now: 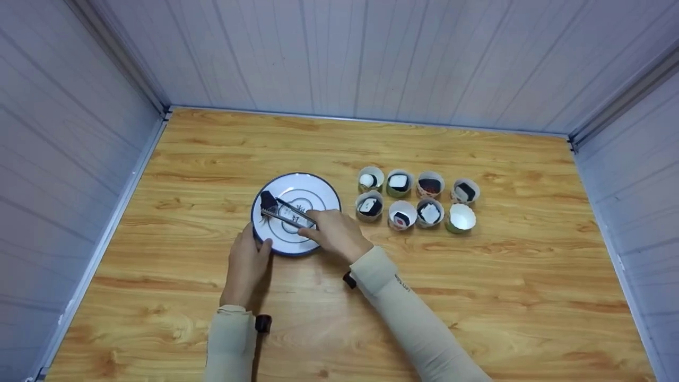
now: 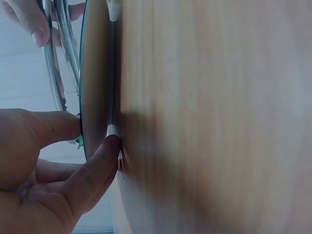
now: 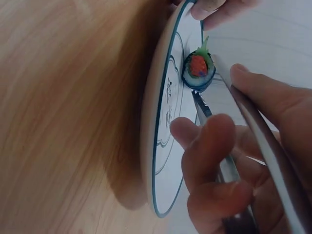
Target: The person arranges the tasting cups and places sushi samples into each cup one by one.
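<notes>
My left hand [image 1: 247, 262] grips the near left rim of a white plate [image 1: 326, 199] with a blue edge, thumb on top and fingers underneath. In my right hand [image 1: 339, 233] I hold metal tongs [image 1: 289, 212] over the plate. At the plate's left side, the tong tips stand on either side of a sushi roll [image 3: 199, 70], dark outside, with white rice, an orange-red middle and a green leafy bit sticking out. From the head view, the sushi roll [image 1: 268, 200] looks like a dark lump. Dark characters and rings decorate the plate's middle, partly hidden behind the tongs.
Right of the plate, several small paper cups stand in two rows, most with dark and white pieces inside, such as the front left cup [image 1: 369, 207]. The front right cup [image 1: 460, 218] shows a white inside. Pale panel walls [image 1: 339, 58] border the wooden table [image 1: 504, 297].
</notes>
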`<state>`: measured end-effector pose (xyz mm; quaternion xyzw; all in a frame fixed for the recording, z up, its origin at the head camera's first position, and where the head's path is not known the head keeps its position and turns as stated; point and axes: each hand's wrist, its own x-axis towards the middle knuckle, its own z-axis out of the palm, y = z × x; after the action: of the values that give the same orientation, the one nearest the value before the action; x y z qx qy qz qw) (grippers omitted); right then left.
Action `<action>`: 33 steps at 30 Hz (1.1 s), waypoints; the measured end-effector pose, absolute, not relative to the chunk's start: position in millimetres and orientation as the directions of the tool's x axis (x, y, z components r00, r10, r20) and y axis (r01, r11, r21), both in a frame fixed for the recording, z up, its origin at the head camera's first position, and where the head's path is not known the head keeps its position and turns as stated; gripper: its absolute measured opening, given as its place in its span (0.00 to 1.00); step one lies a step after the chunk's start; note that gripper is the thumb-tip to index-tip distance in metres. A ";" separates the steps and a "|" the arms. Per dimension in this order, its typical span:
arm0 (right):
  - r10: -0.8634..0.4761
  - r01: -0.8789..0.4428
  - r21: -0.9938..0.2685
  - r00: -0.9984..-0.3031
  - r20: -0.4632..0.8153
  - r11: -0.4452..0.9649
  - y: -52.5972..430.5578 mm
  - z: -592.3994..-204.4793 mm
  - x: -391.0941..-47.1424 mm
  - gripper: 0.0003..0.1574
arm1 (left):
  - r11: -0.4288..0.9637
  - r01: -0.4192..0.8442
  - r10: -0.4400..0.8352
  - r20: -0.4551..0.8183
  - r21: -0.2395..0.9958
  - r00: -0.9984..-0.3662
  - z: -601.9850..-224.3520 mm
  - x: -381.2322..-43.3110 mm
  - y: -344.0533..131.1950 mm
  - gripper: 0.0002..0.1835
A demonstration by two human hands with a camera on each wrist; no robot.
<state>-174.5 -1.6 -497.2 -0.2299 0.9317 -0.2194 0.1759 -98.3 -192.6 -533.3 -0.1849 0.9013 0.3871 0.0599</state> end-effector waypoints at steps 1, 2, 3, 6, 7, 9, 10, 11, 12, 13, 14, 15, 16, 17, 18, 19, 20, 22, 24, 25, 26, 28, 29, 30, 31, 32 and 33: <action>-0.503 -0.350 -0.486 -0.833 -0.230 0.801 -2.2 -497.0 -174.8 0.28 | 0.629 -0.386 -0.290 -0.257 0.675 -0.922 -533.1 -98.6 -192.6 0.32; -0.503 -0.349 -0.484 -0.832 -0.234 0.802 -2.6 -496.7 -175.0 0.28 | 0.626 -0.393 -0.293 -0.264 0.673 -0.919 -532.7 -98.9 -192.5 0.32; -0.503 -0.350 -0.482 -0.831 -0.237 0.804 -3.2 -496.3 -175.4 0.28 | 0.624 -0.400 -0.296 -0.271 0.672 -0.916 -532.5 -99.3 -192.5 0.32; -0.504 -0.349 -0.477 -0.828 -0.247 0.807 -3.7 -495.8 -175.8 0.28 | 0.618 -0.419 -0.300 -0.292 0.666 -0.908 -531.9 -100.2 -191.6 0.33; -0.502 -0.346 -0.476 -0.828 -0.251 0.809 -3.9 -495.8 -175.9 0.29 | 0.619 -0.420 -0.300 -0.294 0.663 -0.907 -531.9 -100.2 -191.2 0.33; -0.500 -0.344 -0.474 -0.827 -0.257 0.811 -3.3 -496.4 -176.0 0.29 | 0.621 -0.423 -0.303 -0.296 0.660 -0.906 -531.8 -100.4 -190.4 0.33; -0.501 -0.344 -0.475 -0.826 -0.257 0.810 -2.7 -496.9 -175.8 0.29 | 0.623 -0.424 -0.303 -0.296 0.658 -0.906 -531.9 -100.5 -190.0 0.33; -0.503 -0.346 -0.474 -0.826 -0.255 0.809 -2.5 -497.2 -175.6 0.30 | 0.625 -0.423 -0.304 -0.294 0.656 -0.906 -531.9 -100.5 -190.2 0.33; -0.506 -0.354 -0.469 -0.825 -0.250 0.809 -1.8 -497.5 -175.3 0.30 | 0.626 -0.423 -0.305 -0.294 0.655 -0.906 -531.9 -100.3 -190.1 0.33; -0.513 -0.364 -0.469 -0.824 -0.240 0.805 -0.6 -497.4 -174.9 0.29 | 0.627 -0.423 -0.306 -0.293 0.654 -0.906 -532.2 -100.3 -190.1 0.33; -0.521 -0.380 -0.466 -0.824 -0.223 0.799 1.2 -497.3 -174.5 0.29 | 0.626 -0.423 -0.306 -0.292 0.655 -0.906 -532.3 -100.4 -190.3 0.33; -0.530 -0.397 -0.461 -0.823 -0.203 0.794 3.3 -496.7 -174.2 0.28 | 0.627 -0.419 -0.305 -0.289 0.657 -0.908 -532.3 -100.4 -190.6 0.33; -0.538 -0.416 -0.454 -0.824 -0.178 0.788 6.1 -495.5 -173.8 0.27 | 0.631 -0.412 -0.302 -0.281 0.658 -0.911 -532.5 -100.4 -191.0 0.33; -0.545 -0.437 -0.441 -0.824 -0.152 0.784 9.4 -494.1 -173.5 0.26 | 0.635 -0.403 -0.297 -0.272 0.659 -0.915 -532.5 -100.5 -191.2 0.33; -0.552 -0.453 -0.435 -0.824 -0.129 0.778 13.1 -492.3 -173.2 0.25 | 0.640 -0.395 -0.294 -0.265 0.659 -0.918 -532.2 -100.7 -191.7 0.33; -0.559 -0.466 -0.436 -0.822 -0.108 0.770 17.1 -490.2 -172.9 0.24 | 0.643 -0.389 -0.291 -0.259 0.660 -0.921 -532.2 -101.0 -192.1 0.33; -0.565 -0.482 -0.427 -0.820 -0.088 0.765 21.5 -487.6 -172.4 0.24 | 0.646 -0.385 -0.291 -0.255 0.659 -0.922 -532.1 -101.2 -192.5 0.33; -0.573 -0.500 -0.423 -0.817 -0.059 0.756 31.0 -481.6 -171.3 0.25 | 0.647 -0.387 -0.292 -0.256 0.656 -0.922 -531.8 -101.8 -193.2 0.33; -0.575 -0.503 -0.431 -0.817 -0.045 0.749 41.2 -474.9 -169.6 0.27 | 0.641 -0.401 -0.298 -0.270 0.654 -0.916 -531.2 -102.1 -193.4 0.33; -0.574 -0.507 -0.430 -0.818 -0.034 0.747 47.0 -471.7 -168.6 0.28 | 0.636 -0.408 -0.300 -0.278 0.655 -0.913 -530.9 -102.1 -193.3 0.33; -0.571 -0.508 -0.428 -0.821 -0.024 0.748 53.3 -468.4 -167.3 0.29 | 0.631 -0.415 -0.301 -0.285 0.656 -0.910 -530.7 -102.1 -193.0 0.34; -0.563 -0.504 -0.437 -0.827 -0.005 0.745 66.8 -462.2 -164.1 0.30 | 0.626 -0.419 -0.302 -0.292 0.657 -0.908 -530.5 -102.0 -192.4 0.34; -0.554 -0.500 -0.435 -0.832 0.003 0.749 74.0 -459.3 -162.0 0.31 | 0.625 -0.419 -0.302 -0.292 0.658 -0.908 -530.6 -101.9 -192.0 0.34; -0.548 -0.500 -0.430 -0.836 0.016 0.751 81.5 -456.6 -159.8 0.30 | 0.624 -0.418 -0.301 -0.290 0.660 -0.908 -530.8 -101.7 -191.7 0.34; -0.544 -0.502 -0.431 -0.838 0.029 0.750 89.1 -454.0 -157.6 0.30 | 0.626 -0.416 -0.301 -0.287 0.660 -0.909 -531.0 -101.5 -191.5 0.34; -0.539 -0.502 -0.434 -0.841 0.042 0.748 96.5 -451.3 -155.4 0.28 | 0.628 -0.413 -0.301 -0.284 0.659 -0.911 -531.3 -101.3 -191.4 0.34; -0.535 -0.505 -0.432 -0.843 0.059 0.748 104.0 -448.9 -153.3 0.27 | 0.631 -0.410 -0.302 -0.279 0.658 -0.912 -531.7 -101.1 -191.5 0.33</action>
<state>-153.3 104.0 -448.9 -0.2782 0.9342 -0.2207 0.0343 -101.1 -191.5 -531.7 -0.1978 0.9004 0.3810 0.0712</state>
